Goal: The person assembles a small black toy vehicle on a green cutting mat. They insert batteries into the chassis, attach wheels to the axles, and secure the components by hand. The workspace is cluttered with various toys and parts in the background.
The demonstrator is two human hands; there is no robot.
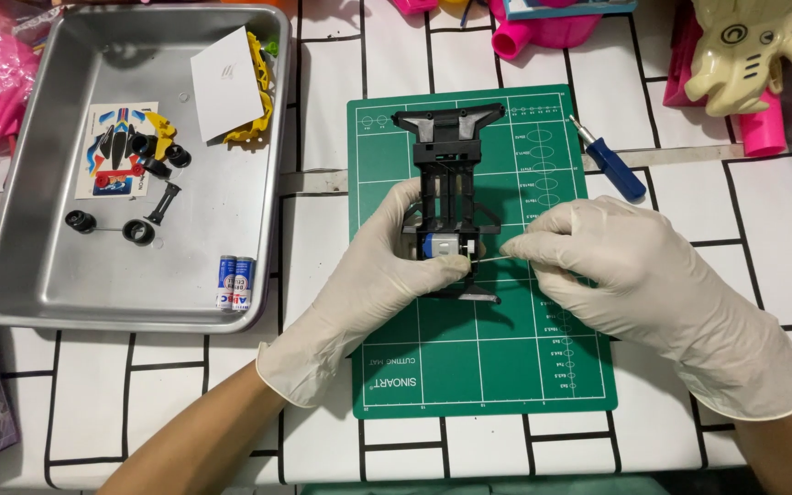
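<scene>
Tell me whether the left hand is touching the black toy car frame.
Touching. The head view shows the left hand with its gloved fingers wrapped against the black toy car frame at the small motor.

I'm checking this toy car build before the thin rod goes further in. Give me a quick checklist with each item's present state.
1. Black chassis lies on the green cutting mat: ok.
2. Left hand steadies the chassis at the small motor: ok.
3. Right hand pinches the thin rod, in a fingertip grip: ok.
4. Rod tip lined up with its hole: cannot tell, too small.
5. Blue-handled screwdriver lies near, on the mat's edge: ok.
6. Wheels and batteries kept in the metal tray: ok.
</scene>
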